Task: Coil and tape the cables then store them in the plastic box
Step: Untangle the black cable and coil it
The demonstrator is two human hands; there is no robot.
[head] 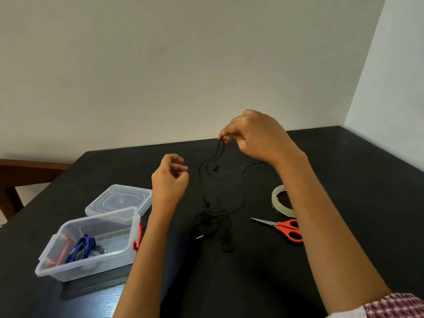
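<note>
The dark bench (344, 168) carries everything. At its left stands the plastic box (68, 267), open, with a coiled blue cable (82, 246) already inside; its lid (119, 198) lies just behind, off so the next coil can drop in. The right hand (257, 136) is raised and pinches the black cable (207, 220) near one end, probably to let the strands hang free and untangle; most of it lies in a loose heap on the bench between the arms. The left hand (171, 180) hovers beside it, fingers loosely curled, holding nothing I can see. Tape roll (278, 203) and red scissors (284, 228) wait by the right forearm, close at hand for binding
</note>
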